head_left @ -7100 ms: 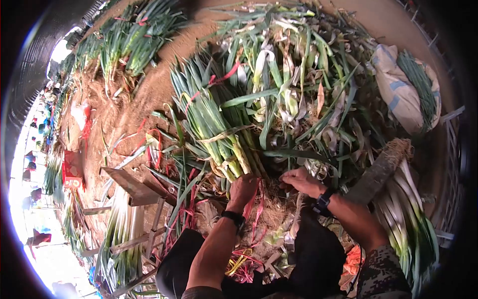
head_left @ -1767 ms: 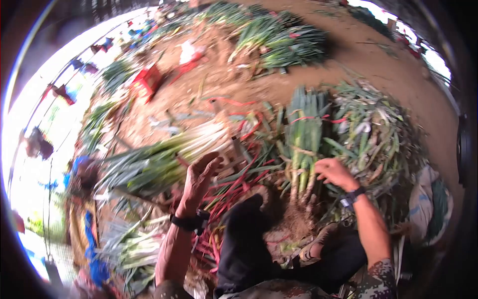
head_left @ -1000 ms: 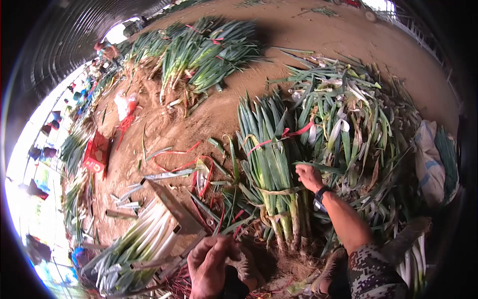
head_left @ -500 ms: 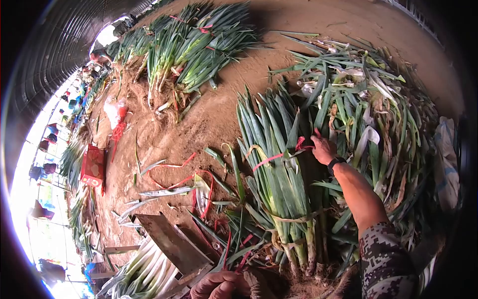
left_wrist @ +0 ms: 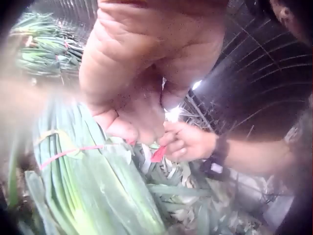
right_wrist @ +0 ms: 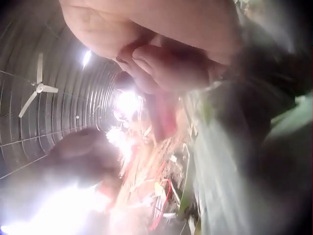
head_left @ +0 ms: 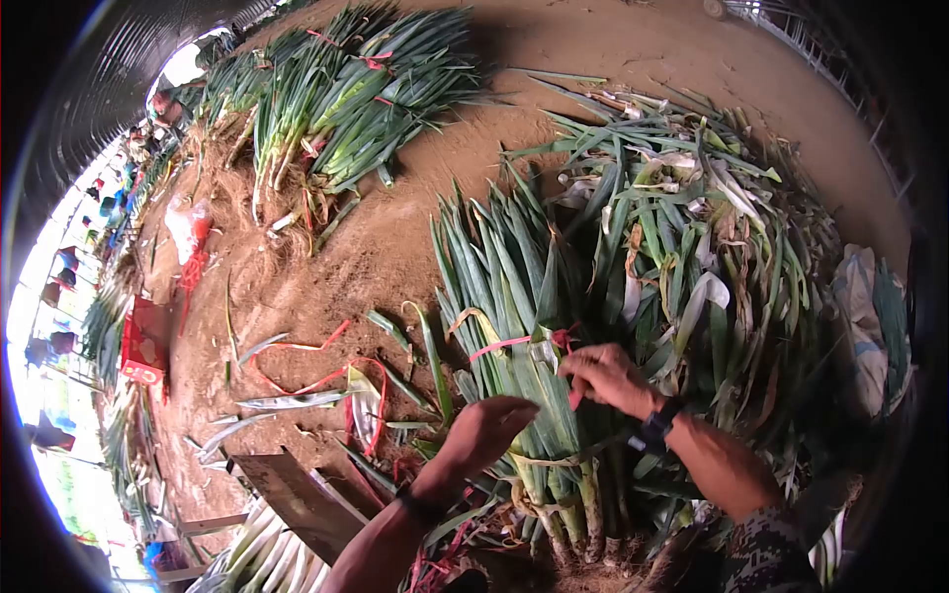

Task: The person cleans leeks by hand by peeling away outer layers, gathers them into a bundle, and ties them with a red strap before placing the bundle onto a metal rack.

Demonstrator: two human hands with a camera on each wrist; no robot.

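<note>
Nearest me in the head view, at about 6 o'clock, my left forearm rises from the bottom edge and my left hand point(head_left: 489, 427) lies with fingers straight and relaxed, palm down, against the bundle point(head_left: 524, 326) of green onions; it grips nothing. Just past it at 5 o'clock, my right hand point(head_left: 605, 376) has its fingers curled, pinching the loose end of the red tie point(head_left: 504, 345); the left wrist view shows that red end point(left_wrist: 158, 154) caught between thumb and fingers point(left_wrist: 177, 145). A dark watch point(head_left: 654, 428) sits on the right wrist. The bundle stands at the centre of the frame, roots toward me and leaf tips fanning to 12 o'clock: pale stalks low down, long flat green blades above, a straw-coloured band point(head_left: 554, 460) round the stalks and the red tie round the leaves. At 8 o'clock a brown board point(head_left: 297, 489) lies over white stalks. To 2 o'clock is a loose heap point(head_left: 692, 227) of green and dried trimmings, touching the bundle, with a whitish sack point(head_left: 858, 326) at 3 o'clock. Red strings point(head_left: 306, 366) lie on the brown earth at 9 o'clock, and a red box point(head_left: 143, 341) further left bears marks too small for me to read. Far off at 11 o'clock lie more tied bunches point(head_left: 336, 89).
</note>
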